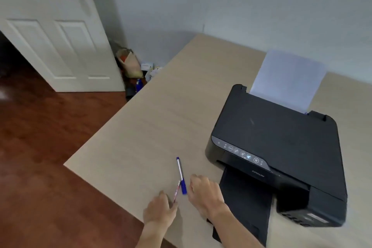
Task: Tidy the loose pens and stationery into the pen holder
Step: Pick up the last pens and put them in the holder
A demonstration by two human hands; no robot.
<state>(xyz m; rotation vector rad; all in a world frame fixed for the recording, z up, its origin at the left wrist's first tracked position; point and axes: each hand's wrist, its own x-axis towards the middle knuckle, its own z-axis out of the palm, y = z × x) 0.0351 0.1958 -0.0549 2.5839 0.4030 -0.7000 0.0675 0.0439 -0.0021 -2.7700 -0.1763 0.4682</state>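
Nearest the camera, the left hand [160, 210] lies low on the desk [153, 127], its grip closed around the lower end of a thin red pen [177, 190] that angles up and to the right from the fingers. Just right of it, the right hand [203, 191] hovers over the desk with fingers curled and thumb apart; its grip is loosely open and holds nothing. Between the two hands lies a blue pen [181, 175]: a clear barrel with a blue cap at the near end and a blue plug at the far end, resting flat on the pale wood-grain surface, its cap just beside the tip of the red pen. Right of the hands stands a black printer [281, 143] with its output tray [245, 205] pulled out; a small logo on its front is too blurred to read. White paper [287, 78] stands in its rear feed. Beyond, a white door [50, 32] stands open over a dark wooden floor [40, 147].
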